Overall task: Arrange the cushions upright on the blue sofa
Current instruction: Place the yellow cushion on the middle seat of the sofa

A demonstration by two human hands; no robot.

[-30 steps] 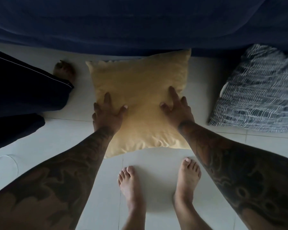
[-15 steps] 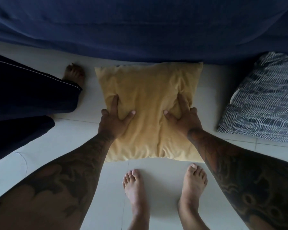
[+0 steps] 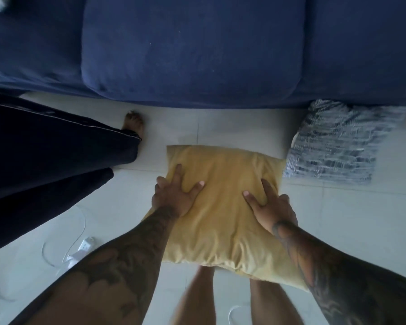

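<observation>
A yellow cushion point(image 3: 223, 207) hangs in the air above the white floor, over my legs. My left hand point(image 3: 176, 193) grips its left side and my right hand point(image 3: 267, 205) grips its right side, thumbs pressed into the top face. The blue sofa point(image 3: 190, 48) fills the top of the view, its seat cushion bare. A grey-and-white striped cushion point(image 3: 333, 141) lies on the floor at the right, leaning against the sofa front.
Another person stands at the left in dark trousers point(image 3: 45, 156), one bare foot point(image 3: 133, 121) near the sofa. A white plug and cable point(image 3: 82, 248) lie on the tiled floor at lower left.
The yellow cushion was lying on the floor by the sofa; both hands closed on it and lifted it up and toward me. The view has risen, showing the sofa seat.
</observation>
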